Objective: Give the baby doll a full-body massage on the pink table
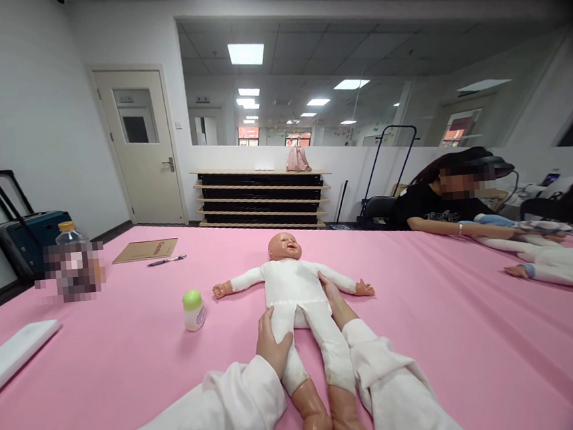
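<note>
A baby doll (293, 282) with a white cloth body lies on its back on the pink-covered table (458, 347), head away from me, arms spread. My left hand (273, 342) wraps round its thigh and hip on the left, thumb on top of the leg. On the doll's other side, my right hand (337, 303) grips the waist; some of its fingers are hidden by the body. Both bare feet of the doll point toward me between my white sleeves. Left of the doll stands a small white bottle with a green cap (193, 310).
A notebook (145, 250), a pen (167, 260), a blurred bottle with a yellow cap (67, 227) and a long white box (18, 357) are on the left. At the right, another person (446, 201) leans over a second doll (561, 261).
</note>
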A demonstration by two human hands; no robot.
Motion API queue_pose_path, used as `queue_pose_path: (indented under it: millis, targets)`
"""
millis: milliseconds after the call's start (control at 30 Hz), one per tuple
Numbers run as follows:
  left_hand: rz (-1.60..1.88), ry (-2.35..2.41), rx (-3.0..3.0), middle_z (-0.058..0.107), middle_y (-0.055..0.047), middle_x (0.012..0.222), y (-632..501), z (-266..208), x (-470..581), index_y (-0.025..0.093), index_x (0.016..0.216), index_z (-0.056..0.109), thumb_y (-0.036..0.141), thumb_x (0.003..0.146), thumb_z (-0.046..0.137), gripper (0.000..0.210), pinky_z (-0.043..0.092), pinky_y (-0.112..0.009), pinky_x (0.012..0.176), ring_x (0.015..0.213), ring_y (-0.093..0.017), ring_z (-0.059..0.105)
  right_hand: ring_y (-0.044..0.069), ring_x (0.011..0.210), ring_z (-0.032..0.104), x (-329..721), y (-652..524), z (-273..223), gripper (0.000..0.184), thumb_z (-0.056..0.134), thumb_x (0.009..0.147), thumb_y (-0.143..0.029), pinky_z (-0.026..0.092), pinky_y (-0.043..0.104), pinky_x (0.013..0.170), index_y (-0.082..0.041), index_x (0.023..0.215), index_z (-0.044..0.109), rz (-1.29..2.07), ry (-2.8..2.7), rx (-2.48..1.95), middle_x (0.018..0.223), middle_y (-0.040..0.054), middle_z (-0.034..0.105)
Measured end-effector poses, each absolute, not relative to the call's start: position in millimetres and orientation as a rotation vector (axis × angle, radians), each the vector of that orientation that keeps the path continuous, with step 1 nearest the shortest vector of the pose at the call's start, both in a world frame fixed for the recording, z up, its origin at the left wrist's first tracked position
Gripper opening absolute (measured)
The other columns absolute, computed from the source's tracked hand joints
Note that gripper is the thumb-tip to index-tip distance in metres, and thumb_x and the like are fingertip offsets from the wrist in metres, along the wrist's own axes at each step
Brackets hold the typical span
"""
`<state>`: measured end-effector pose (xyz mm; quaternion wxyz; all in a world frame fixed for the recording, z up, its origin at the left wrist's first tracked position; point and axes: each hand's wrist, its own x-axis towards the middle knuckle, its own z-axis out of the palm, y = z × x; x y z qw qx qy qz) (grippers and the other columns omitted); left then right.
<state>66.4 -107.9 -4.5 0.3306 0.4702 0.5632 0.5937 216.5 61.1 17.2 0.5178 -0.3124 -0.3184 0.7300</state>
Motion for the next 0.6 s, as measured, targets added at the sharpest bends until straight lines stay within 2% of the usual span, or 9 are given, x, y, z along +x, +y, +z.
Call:
queue_pose_path:
  millis: [133,333,400,600]
  targets:
    - [1.571,1.522,1.244,0.040,-0.013,0.132,-104,-8,67,0.015,0.123,0.040,0.020,0.068,0.054,0.057,0.023,-0.036,0.109,0.127,-0.022,0.034,0.017,0.077,0.066,218,61,20,0.021,0.042,0.086,-0.024,0.051,0.028,0.078,-0.015,0.085,0.062,1.872,-0.637,-0.767,0.074,0.0044,0.070]
    - [1.524,1.617,1.354,0.025,-0.013,0.144,-68,8,57,0.011,0.128,0.040,0.026,0.077,0.049,0.054,0.012,-0.036,0.112,0.136,-0.022,0.016,0.015,0.075,0.066,219,63,20,0.021,0.041,0.087,-0.027,0.050,0.026,0.080,-0.019,0.082,0.060,1.901,-0.631,-0.734,0.069,0.0009,0.069]
    - [1.503,1.606,1.369,0.027,-0.014,0.143,-49,19,54,0.010,0.126,0.043,0.026,0.078,0.047,0.050,0.012,-0.036,0.112,0.135,-0.022,0.018,0.015,0.076,0.066,218,64,20,0.022,0.041,0.087,-0.027,0.050,0.026,0.079,-0.019,0.084,0.060,1.905,-0.624,-0.719,0.069,0.0011,0.069]
    - [1.506,1.408,1.437,0.048,-0.012,0.130,11,46,55,0.012,0.118,0.053,0.021,0.080,0.044,0.040,0.023,-0.032,0.108,0.125,-0.020,0.039,0.015,0.071,0.066,218,66,19,0.024,0.040,0.088,-0.028,0.050,0.028,0.078,-0.016,0.082,0.060,1.899,-0.628,-0.705,0.071,0.0028,0.069]
